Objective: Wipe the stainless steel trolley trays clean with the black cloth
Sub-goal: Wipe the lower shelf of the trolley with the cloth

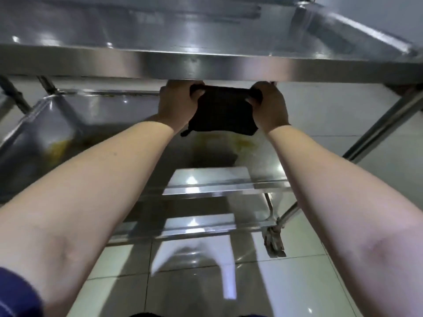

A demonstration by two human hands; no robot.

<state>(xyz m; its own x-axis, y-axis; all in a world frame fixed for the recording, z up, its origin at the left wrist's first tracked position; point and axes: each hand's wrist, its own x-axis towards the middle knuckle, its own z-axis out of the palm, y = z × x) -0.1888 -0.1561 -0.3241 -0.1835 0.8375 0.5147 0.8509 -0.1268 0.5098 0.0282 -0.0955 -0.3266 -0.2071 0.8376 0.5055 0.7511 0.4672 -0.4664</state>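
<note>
Your left hand (177, 105) and right hand (271, 108) each grip an upper corner of the black cloth (222, 115), stretched just under the front edge of the top tray (137, 65). Soft, light, limp: bunch it to wipe.

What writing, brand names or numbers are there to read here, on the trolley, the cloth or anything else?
None: no word, label, brand or number can be read in this view.
The black cloth, gripped by the left hand and the right hand: plain, no tag visible.
The top tray: bare steel with light glints only.
The lower tray: yellowish stains, no writing.
The caster: blurred, nothing legible.
</note>
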